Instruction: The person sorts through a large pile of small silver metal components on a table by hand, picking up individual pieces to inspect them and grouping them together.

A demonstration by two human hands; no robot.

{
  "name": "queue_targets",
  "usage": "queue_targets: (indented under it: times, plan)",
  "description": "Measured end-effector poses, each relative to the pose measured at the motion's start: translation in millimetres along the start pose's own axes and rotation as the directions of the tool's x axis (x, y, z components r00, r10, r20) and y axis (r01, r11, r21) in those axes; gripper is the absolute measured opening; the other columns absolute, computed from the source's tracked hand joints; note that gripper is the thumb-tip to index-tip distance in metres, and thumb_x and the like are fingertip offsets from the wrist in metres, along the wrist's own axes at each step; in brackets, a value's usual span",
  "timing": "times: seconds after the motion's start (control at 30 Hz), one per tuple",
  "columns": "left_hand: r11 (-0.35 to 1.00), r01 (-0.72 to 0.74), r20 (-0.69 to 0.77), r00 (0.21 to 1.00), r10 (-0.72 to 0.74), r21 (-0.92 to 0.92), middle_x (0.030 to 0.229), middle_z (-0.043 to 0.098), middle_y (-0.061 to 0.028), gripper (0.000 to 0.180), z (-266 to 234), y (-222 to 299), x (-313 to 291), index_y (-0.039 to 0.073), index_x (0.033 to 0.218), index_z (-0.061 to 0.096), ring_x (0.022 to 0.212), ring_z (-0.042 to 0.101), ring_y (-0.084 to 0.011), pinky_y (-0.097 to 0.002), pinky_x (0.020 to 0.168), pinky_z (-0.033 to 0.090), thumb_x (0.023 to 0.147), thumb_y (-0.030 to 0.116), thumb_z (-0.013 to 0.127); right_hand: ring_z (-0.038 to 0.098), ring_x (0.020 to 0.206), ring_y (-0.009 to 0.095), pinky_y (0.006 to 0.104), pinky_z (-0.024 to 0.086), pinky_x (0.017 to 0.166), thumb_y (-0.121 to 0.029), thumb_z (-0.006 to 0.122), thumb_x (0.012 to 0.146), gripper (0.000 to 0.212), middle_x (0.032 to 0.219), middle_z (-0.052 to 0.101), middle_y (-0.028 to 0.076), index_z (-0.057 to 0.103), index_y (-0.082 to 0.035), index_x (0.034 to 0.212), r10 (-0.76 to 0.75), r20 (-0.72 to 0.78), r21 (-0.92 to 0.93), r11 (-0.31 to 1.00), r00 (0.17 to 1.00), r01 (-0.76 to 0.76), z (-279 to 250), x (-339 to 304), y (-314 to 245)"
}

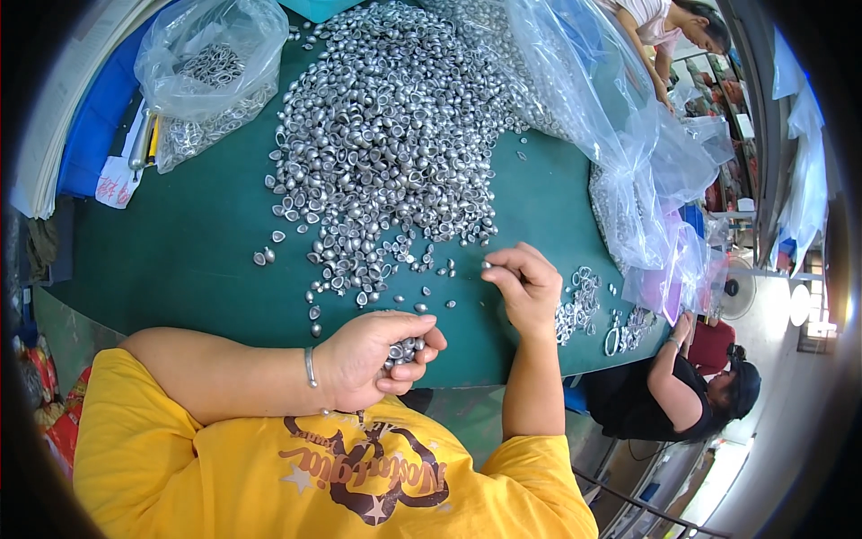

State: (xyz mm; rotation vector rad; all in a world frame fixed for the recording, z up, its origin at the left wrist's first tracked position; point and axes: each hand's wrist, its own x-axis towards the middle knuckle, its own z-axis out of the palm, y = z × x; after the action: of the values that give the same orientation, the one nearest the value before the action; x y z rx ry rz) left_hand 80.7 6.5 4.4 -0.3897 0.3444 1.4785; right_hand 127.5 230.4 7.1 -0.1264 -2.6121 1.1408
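Clear plastic forms the open bag [256,40] at our far left; a knock there could, we judge, spill its metal rings [211,65] across the green surface [180,242]. Next comes the heap [377,135] of silver-coloured hollow pieces, its near edge straggling toward us; a brushing forearm might scatter the loose ones. Our left grip [359,357] is cupped, fingers curled around a clutch of hollow pieces [402,354]; if the palm tips or those fingers slacken, some may drop. Our right grip [532,292] has thumb and forefinger pinched together on one small piece [487,265] near the heap's lower right corner; so rounded a thing could slip out. Farther right, linked metal parts [579,305] lie near that forearm, and a careless sweep might mix them in.

Counting rightward, we find one bag of rings, three pieces set apart left of the heap, one heap too dense to count, one handful partly hidden by fingers, one pinched piece, two clusters of metal parts and two other people [660,395].
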Motion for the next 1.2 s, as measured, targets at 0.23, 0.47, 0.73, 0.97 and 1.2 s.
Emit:
queue_targets:
  times: [0.23,0.47,0.73,0.97,1.2]
  plan:
    - [1.0,-0.01,0.01,1.0,0.01,0.001,0.073,0.046,-0.003,0.024,0,-2,0,0.002,0.084,0.054,0.051,0.038,-0.008,-0.0183,0.04,0.028,0.091,0.023,0.045,0.052,0.057,0.012,0.0217,0.04,0.048,-0.001,0.073,0.063,0.016,0.063,0.056,0.005,0.064,0.001,0.076,-0.063,-0.089,0.509,0.855,0.994,0.1,-5,-13,8]
    - [0.999,-0.027,0.048,0.999,0.025,0.043,0.074,0.046,-0.0019,0.022,-1,-3,2,0.001,0.09,0.055,0.052,0.039,-0.0066,-0.0176,0.041,0.03,0.091,0.021,0.046,0.052,0.054,0.013,0.0225,0.039,0.047,0.0,0.073,0.064,0.016,0.065,0.056,0.007,0.064,0.003,0.078,-0.083,-0.096,0.67,0.732,0.992,0.126,-3,-18,9]
    - [0.993,-0.098,0.076,0.993,0.093,0.064,0.075,0.045,-0.0007,0.021,3,2,-2,0.0,0.094,0.055,0.055,0.039,-0.0053,-0.016,0.043,0.031,0.092,0.019,0.047,0.052,0.059,0.006,0.0196,0.041,0.052,-0.001,0.067,0.073,0.008,0.069,0.062,0.004,0.065,0.001,0.081,0.144,0.224,0.508,0.827,0.964,-0.242,9,-17,-42]
    - [0.996,-0.082,0.057,0.995,0.08,0.032,0.083,0.048,-0.0019,0.021,-2,11,-14,0.001,0.105,0.052,0.059,0.038,-0.0065,-0.0167,0.045,0.03,0.091,0.015,0.046,0.056,0.07,0.007,0.0234,0.047,0.066,-0.013,0.067,0.076,0.015,0.077,0.065,0.003,0.066,-0.001,0.085,0.213,0.633,0.233,0.865,0.744,-0.445,9,77,-86]
    - [0.938,-0.347,0.009,0.938,0.347,-0.027,0.083,0.05,-0.005,0.02,10,30,-48,0.0,0.105,0.051,0.064,0.043,-0.0098,-0.019,0.047,0.034,0.089,0.011,0.047,0.031,0.048,0.007,0.0201,0.022,0.04,-0.022,0.046,0.09,0.025,0.06,0.037,-0.003,0.05,0.0,0.102,0.208,0.284,0.951,0.06,0.936,-0.302,35,199,-120]
